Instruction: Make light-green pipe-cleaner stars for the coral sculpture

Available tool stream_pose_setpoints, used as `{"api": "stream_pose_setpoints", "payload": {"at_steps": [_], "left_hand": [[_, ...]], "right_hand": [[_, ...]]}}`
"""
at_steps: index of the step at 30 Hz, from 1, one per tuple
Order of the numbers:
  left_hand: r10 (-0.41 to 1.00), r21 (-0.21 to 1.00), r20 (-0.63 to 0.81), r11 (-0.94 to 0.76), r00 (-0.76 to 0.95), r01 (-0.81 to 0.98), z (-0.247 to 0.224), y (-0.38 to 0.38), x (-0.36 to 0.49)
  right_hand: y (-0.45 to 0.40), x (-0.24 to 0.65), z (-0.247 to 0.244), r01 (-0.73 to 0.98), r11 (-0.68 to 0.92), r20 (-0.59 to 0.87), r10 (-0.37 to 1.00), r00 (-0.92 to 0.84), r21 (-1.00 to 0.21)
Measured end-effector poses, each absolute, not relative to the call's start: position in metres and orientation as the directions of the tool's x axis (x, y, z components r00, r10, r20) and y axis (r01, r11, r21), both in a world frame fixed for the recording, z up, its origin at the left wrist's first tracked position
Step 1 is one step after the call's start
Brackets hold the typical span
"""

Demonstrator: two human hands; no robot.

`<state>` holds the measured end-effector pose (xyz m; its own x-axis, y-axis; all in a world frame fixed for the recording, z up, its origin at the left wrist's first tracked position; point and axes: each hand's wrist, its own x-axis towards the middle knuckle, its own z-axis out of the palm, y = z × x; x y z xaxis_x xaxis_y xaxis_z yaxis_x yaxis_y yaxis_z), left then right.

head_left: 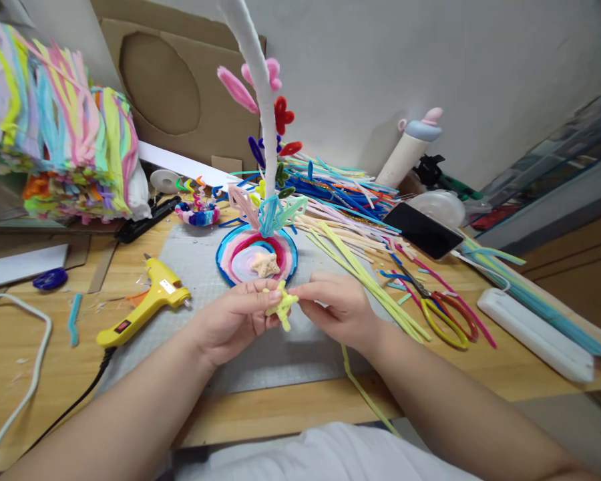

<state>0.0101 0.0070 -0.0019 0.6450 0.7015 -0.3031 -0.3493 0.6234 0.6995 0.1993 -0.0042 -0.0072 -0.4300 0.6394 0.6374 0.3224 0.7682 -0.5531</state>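
Between my two hands is a small yellow star-like shape of fuzzy pipe cleaner. My left hand pinches it from the left with thumb and fingers. The fingertips of my right hand are closed on its right point. A yellow-green strand hangs from below my right hand over the table edge. Just beyond my hands, a round base ringed in blue, pink and white carries a cream star. A white wrapped stem with colourful loops rises behind it.
A yellow glue gun lies left on the grey mat. Scissors, a black phone and a white power strip are at right. Loose pipe cleaners spread behind my right hand; bundles stand back left.
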Motion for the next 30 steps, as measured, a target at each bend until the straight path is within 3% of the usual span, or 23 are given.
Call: {"api": "stream_pose_setpoints", "payload": {"at_steps": [5, 9, 13, 16, 23, 30], "left_hand": [[0.772, 0.683, -0.346, 0.597, 0.533, -0.422, -0.008, 0.008, 0.012], [0.827, 0.694, -0.38, 0.552, 0.415, -0.463, -0.009, 0.007, 0.015], [0.874, 0.719, -0.361, 0.483, 0.326, -0.499, -0.01, 0.005, 0.018], [0.902, 0.778, -0.322, 0.425, 0.288, -0.463, -0.009, 0.004, 0.018], [0.925, 0.899, -0.169, 0.287, 0.341, -0.33, -0.005, 0.003, 0.017], [0.918, 0.952, -0.128, 0.219, 0.375, -0.213, 0.005, 0.003, 0.015]], "right_hand": [[-0.006, 0.192, -0.005, 0.457, 0.711, 0.618, 0.698, -0.362, -0.535], [-0.009, 0.185, -0.012, 0.407, 0.575, 0.486, 0.818, -0.308, -0.71], [-0.011, 0.175, -0.019, 0.229, 0.33, 0.289, 0.937, -0.195, -0.916], [-0.011, 0.17, -0.019, 0.02, 0.15, 0.146, 0.982, -0.123, -0.989], [-0.008, 0.171, -0.011, -0.244, -0.151, -0.134, 0.987, -0.085, -0.958], [-0.007, 0.18, -0.004, -0.293, -0.382, -0.304, 0.911, -0.279, -0.876]]}}
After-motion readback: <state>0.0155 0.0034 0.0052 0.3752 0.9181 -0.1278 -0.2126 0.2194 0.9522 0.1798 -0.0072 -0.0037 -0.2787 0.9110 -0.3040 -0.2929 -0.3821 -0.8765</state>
